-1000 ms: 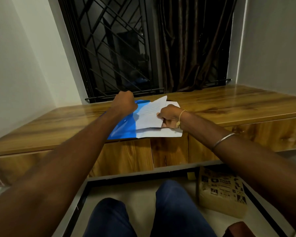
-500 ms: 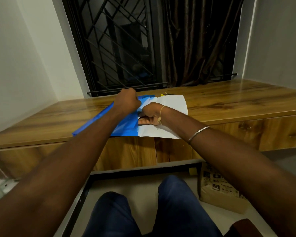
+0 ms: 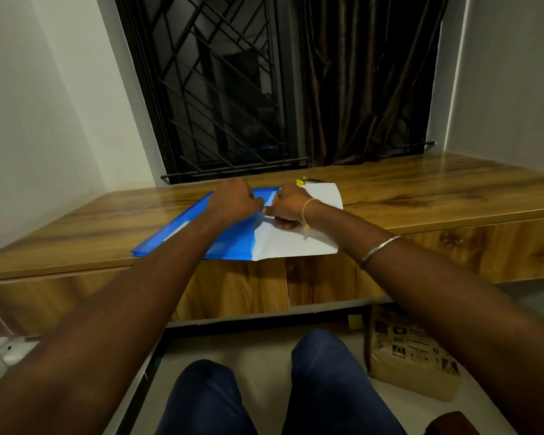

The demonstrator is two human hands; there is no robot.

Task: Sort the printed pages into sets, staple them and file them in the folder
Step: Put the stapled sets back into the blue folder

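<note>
One blue folder point(image 3: 220, 237); one paper stack point(image 3: 296, 243); two hands; one bag point(image 3: 412, 353).

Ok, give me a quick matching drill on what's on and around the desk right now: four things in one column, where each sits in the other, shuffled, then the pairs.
Things:
1. blue folder
2. white pages
3. yellow object
4. brown paper bag

Places:
A. on the floor, under the desk's right part
B. at the far edge of the pages, towards the window
C. flat on the desk, under the left hand
D. on the desk, right of the folder, under the right hand

Pairs: 1-C, 2-D, 3-B, 4-A
</note>
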